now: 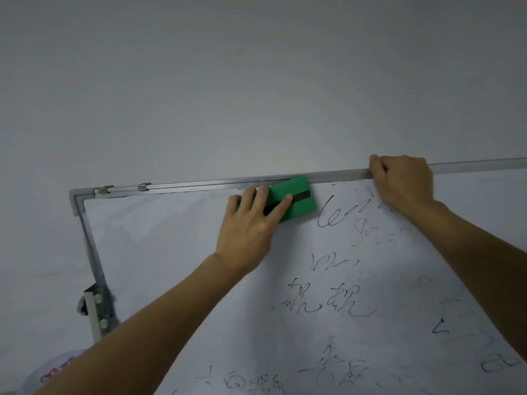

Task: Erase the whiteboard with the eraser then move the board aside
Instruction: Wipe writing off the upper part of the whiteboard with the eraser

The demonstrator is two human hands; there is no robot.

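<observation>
A whiteboard [176,252] in a silver metal frame fills the lower part of the view. Black and faint red scribbles cover its middle and right; the upper left area is wiped. A green eraser [299,205] with a dark stripe lies flat against the board just under the top frame rail. My left hand [251,226] presses on the eraser with straight, spread fingers. My right hand [402,181] grips the top frame rail [199,186], fingers curled over its edge.
A plain grey wall [256,81] rises behind the board. Two metal clips [144,186] sit on the top rail near the left corner. A metal stand bracket [98,309] with bolts holds the left side. A white object with red print [57,372] shows at bottom left.
</observation>
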